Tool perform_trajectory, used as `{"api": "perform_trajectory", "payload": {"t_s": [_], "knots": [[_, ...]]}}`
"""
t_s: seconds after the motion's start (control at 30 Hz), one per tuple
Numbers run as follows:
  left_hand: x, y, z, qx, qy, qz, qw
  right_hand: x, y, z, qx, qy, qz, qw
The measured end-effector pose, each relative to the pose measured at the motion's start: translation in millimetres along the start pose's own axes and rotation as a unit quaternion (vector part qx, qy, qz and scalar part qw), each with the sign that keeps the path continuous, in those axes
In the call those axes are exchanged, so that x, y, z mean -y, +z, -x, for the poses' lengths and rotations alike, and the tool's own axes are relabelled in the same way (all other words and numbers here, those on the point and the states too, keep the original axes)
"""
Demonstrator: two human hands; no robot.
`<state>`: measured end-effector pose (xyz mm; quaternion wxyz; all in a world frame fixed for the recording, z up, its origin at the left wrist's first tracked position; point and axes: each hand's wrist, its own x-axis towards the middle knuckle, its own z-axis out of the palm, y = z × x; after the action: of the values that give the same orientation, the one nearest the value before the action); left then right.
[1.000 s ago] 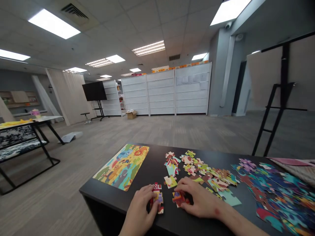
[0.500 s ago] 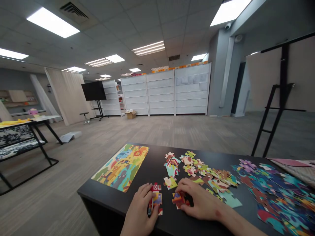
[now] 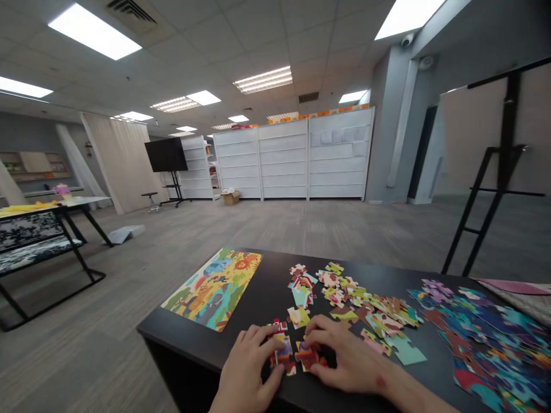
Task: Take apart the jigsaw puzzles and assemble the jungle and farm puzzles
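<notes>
Fingers [image 3: 258, 335] of left hand [image 3: 243, 367] and right hand [image 3: 348, 358] curled over jigsaw pieces [image 3: 295, 353]

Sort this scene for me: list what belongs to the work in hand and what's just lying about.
Part of the work:
left hand
right hand
red-and-yellow cardboard jigsaw pieces
loose multicoloured jigsaw pieces
blue-toned jigsaw pieces
colourful animal picture sheet

Lying about:
black metal easel
brown cardboard box
black screen on a stand

2 hands [image 3: 246, 370] [image 3: 349, 358], 1 blk table [image 3: 267, 292] — 1 done jigsaw [image 3: 213, 289]
</notes>
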<state>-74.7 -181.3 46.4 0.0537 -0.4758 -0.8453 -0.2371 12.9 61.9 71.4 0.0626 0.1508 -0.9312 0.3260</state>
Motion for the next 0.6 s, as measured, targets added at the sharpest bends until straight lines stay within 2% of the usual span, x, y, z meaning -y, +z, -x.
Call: {"api": "perform_trajectory", "payload": {"t_s": [0.17,0.4,0.6], "knots": [[-3.1,-6.4,1.7,0.015,-0.003,-0.003,1.000,1.6,8.5,-3.7,0.021,-0.011,0.003,1.000],[-6.4,-9.2,2.0,0.045,-0.008,0.004,0.999,3.9,5.0,-4.9,0.023,0.015,-0.011,1.000],[-5.8,-14.5,0.0,0.086,0.029,0.007,0.996,7.6,4.5,-4.3,0.028,0.021,-0.003,0.999]]}}
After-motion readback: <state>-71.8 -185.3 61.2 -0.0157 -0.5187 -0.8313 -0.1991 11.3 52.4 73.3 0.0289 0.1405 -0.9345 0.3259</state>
